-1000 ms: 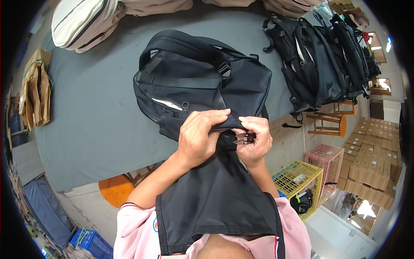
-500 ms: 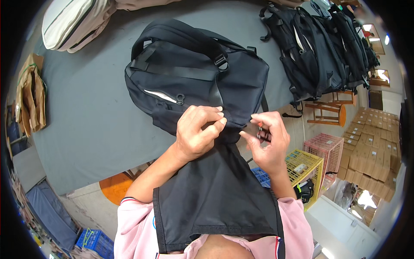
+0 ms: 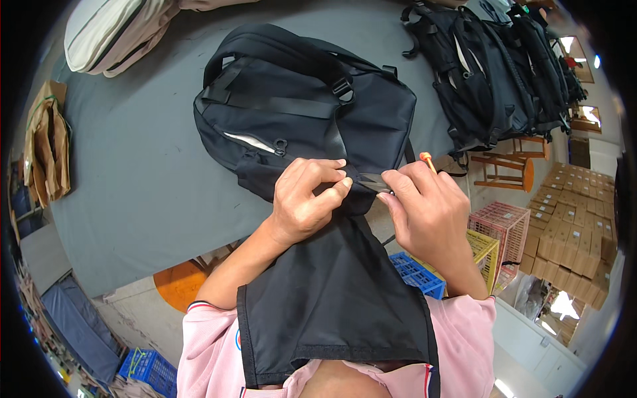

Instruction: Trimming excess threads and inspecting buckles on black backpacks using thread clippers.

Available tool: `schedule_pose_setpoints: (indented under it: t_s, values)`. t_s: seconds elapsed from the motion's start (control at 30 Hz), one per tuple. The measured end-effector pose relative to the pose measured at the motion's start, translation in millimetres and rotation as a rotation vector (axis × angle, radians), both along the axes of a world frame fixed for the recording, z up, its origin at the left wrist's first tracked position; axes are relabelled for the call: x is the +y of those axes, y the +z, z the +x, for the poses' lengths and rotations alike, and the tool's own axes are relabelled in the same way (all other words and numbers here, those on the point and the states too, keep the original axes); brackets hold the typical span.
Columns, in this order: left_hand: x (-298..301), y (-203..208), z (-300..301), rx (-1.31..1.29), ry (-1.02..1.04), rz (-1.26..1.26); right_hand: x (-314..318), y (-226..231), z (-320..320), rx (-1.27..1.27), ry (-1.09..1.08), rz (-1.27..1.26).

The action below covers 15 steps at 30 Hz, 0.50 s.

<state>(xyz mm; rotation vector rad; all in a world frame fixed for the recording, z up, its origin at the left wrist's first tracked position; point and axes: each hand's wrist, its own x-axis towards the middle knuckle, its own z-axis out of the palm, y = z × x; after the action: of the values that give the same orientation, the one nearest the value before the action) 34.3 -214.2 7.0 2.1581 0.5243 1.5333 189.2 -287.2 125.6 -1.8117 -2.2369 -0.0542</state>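
A black backpack (image 3: pixel 378 116) lies on its side on the grey table, strap and buckle uppermost. A partly open zip on it shows a white lining. With fingertips pinched, my left hand (image 3: pixel 306 199) grips the backpack's near edge, by the lower end of a strap. My right hand (image 3: pixel 431 205) is closed round a pair of thread snips (image 3: pixel 375 182). Their metal blades point left at the edge beside my left fingertips. An orange-tipped end sticks out above the right knuckles. Any thread at the blades is too small to see.
More black backpacks (image 3: pixel 491 79) stand in a row at the far right. A pale bag (image 3: pixel 109 33) lies at the far left, near brown paper (image 3: pixel 48 152) at the table's edge. Plastic crates (image 3: pixel 501 229), a wooden stool (image 3: pixel 524 174) and stacked cartons (image 3: pixel 574 225) are on the right.
My right hand has turned and moved up, bringing the snips' blades to the backpack's edge. The left hand keeps its pinch; the backpack has shifted very slightly.
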Motion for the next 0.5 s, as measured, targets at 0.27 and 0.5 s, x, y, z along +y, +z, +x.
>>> schedule_pose_setpoints:
  t_s: [0.27,0.5]
  values:
    - [-0.4,-0.1,-0.5,0.016,-0.004,-0.013,2.4,1.4,-3.0,-0.173,0.057,0.001]
    - [-1.2,-4.7,-0.6,-0.040,0.009,-0.069,6.7,-35.7,10.4,0.884,-0.194,-0.256]
